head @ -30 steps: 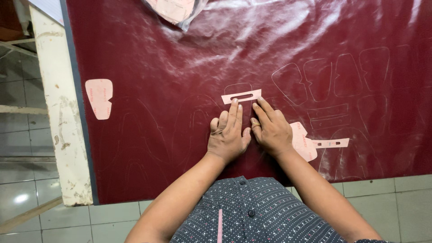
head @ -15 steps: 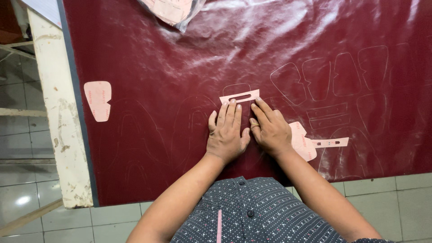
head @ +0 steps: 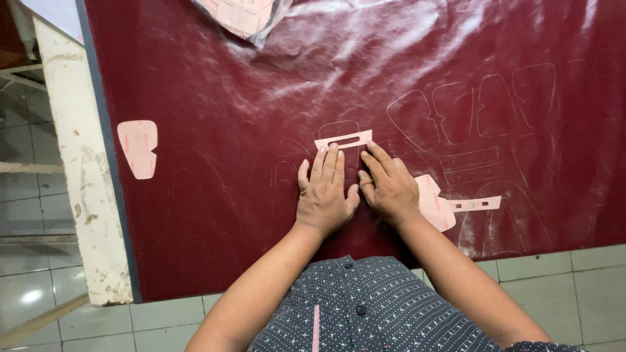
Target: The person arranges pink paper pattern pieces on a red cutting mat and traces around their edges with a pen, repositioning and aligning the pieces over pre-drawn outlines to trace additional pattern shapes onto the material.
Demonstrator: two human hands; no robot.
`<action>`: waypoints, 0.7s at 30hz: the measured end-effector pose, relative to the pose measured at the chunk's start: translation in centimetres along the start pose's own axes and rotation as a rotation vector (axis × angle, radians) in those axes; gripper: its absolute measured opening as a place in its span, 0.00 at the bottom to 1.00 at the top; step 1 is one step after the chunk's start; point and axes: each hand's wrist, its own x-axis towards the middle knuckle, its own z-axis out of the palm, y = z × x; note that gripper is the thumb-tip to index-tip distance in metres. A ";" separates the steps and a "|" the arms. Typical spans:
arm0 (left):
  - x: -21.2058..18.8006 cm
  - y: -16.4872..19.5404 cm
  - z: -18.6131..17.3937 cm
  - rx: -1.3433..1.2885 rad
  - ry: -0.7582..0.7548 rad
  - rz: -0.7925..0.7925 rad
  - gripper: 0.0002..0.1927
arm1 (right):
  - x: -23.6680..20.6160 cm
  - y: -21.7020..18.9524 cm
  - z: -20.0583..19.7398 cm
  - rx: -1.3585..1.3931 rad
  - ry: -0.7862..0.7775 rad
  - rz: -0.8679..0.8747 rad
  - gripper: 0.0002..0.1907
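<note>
On the dark red sheet (head: 215, 85) in front of me, both my hands lie flat, palms down and side by side. My left hand (head: 324, 195) has its fingers straight and close together, the tips touching the lower edge of a small pink slotted strip (head: 343, 139); the hand grips nothing, it only presses on the sheet. My right hand (head: 389, 189) lies just beside it, fingers slanting up toward the same strip, loosely spread and also holding nothing; its outer edge touches a rounded pink card piece (head: 435, 205) that lies half under my wrist. A narrow pink strip (head: 477, 204) with small holes sticks out to the right from that piece.

At the top edge, a clear plastic bag (head: 242, 16) holds more pink card pieces. Well to the left, a shield-shaped pink piece (head: 138, 147) lies alone on the sheet.

The sheet is glossy and slightly wrinkled, like leather, with faint traced outlines (head: 473, 107) of curved shapes across its right half and around my hands. It covers a table whose worn, cream-painted edge (head: 81, 176) shows on the left, above a pale tiled floor (head: 29, 195).
</note>
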 end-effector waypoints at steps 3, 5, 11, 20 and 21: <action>0.0 0.1 0.0 0.014 -0.007 0.000 0.40 | 0.0 0.0 0.0 -0.002 0.001 -0.002 0.18; 0.0 0.2 0.1 0.008 0.002 -0.002 0.40 | -0.1 0.1 0.0 -0.005 0.011 -0.018 0.18; -0.1 0.4 0.3 0.001 0.012 -0.001 0.40 | -0.7 0.2 -0.1 -0.005 -0.008 -0.010 0.19; -0.8 1.2 0.1 0.011 -0.001 -0.010 0.40 | -1.6 1.2 -3.1 0.270 -0.071 0.053 0.15; -0.7 1.2 0.1 0.006 -0.001 -0.008 0.40 | -2.0 1.6 -3.6 0.316 -0.048 0.068 0.15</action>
